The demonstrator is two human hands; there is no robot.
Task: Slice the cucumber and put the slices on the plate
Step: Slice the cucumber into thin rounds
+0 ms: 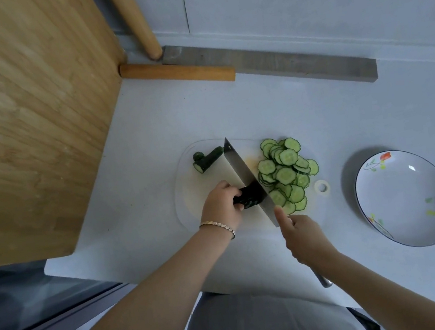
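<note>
A short dark green cucumber piece (250, 198) lies on the white cutting board (189, 194), and my left hand (223, 206) grips it from the left. My right hand (302, 232) holds the handle of a broad cleaver (242, 172), forefinger stretched along the blade's side. The blade stands against the right end of that piece. To the right of the blade, several round slices (286, 173) lie heaped on the board. Two cut-off cucumber ends (207, 158) lie at the board's far left. The white plate (405, 198) with painted flowers sits empty to the right of the board.
A large wooden board (27, 116) leans up on the left. Two wooden rolling pins (177, 72) and a grey metal bar (280, 62) lie along the back wall. The counter's front edge runs close to my body.
</note>
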